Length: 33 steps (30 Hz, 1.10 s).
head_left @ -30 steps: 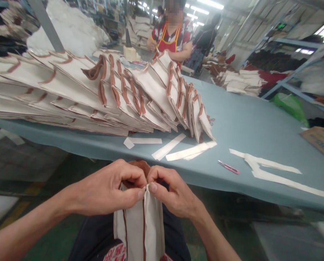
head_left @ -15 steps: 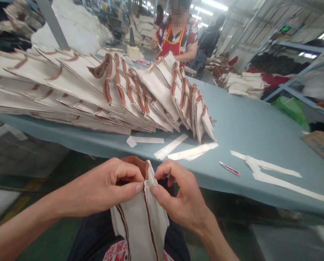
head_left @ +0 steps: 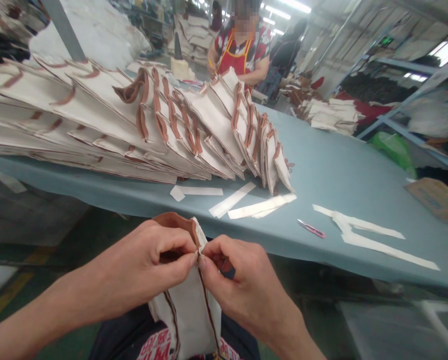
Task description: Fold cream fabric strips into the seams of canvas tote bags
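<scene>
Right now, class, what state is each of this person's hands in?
Left hand: closed, pinching the cream fabric piece.
Right hand: closed, pinching it too.

Your cream cloth piece (head_left: 189, 307), 2 dark brown lines down its front, brown inside, top open, edge pinched, near you.

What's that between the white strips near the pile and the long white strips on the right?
A small pink tool with a thin, pointed tip lies there on the blue table, in the head view.
</scene>
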{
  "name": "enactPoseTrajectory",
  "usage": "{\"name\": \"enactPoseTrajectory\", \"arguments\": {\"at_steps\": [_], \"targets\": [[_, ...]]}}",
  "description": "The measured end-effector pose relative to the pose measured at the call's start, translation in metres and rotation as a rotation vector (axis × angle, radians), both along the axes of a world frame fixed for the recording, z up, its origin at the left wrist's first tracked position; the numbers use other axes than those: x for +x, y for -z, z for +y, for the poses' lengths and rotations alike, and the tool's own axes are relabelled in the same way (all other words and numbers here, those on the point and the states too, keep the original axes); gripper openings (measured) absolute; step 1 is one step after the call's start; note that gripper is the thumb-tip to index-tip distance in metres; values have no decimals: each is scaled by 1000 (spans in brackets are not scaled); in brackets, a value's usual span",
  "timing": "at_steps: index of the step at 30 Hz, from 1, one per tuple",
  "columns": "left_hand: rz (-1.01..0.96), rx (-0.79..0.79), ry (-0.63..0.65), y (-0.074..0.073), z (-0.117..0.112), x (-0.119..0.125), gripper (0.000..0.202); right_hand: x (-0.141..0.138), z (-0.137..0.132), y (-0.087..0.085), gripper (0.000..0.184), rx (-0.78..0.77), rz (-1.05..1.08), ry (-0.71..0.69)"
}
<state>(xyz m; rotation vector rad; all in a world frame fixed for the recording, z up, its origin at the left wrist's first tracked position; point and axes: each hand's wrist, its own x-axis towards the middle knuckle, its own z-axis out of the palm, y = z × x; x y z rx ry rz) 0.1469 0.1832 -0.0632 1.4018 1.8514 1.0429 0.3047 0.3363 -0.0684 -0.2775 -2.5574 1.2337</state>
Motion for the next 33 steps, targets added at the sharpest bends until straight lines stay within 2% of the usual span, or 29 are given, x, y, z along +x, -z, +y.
{"name": "enactPoseTrajectory", "arguments": {"at_steps": [3,5,8,12,16,20,23,27,30,33], "targets": [[63,36,-50,4,1,8,29,-2,1,-2,15,-32,-16,-1],[39,24,-89,8,2,11,28,-6,3,-1,15,-166,-50,-11],[-141,-64,-112,15,6,9,27,-12,6,5,16,-435,-103,-48],[-337,-126,-87,20,7,0,35,-14,8,17,21,-583,-126,-87],[-353,-119,3,17,2,-2,46,-10,9,24,26,-665,-142,-126],[-243,-133,37,16,0,-2,51,-10,7,21,21,-644,-132,-84],[-185,-158,32,19,0,-3,46,-9,3,14,13,-521,-88,-17],[-287,-203,43,19,1,-3,41,-1,-5,8,8,-457,-97,59],[-298,-201,48,16,4,0,38,6,-12,10,6,-446,-98,92],[-234,-208,37,14,7,1,38,11,-20,16,12,-350,-63,164]]}}
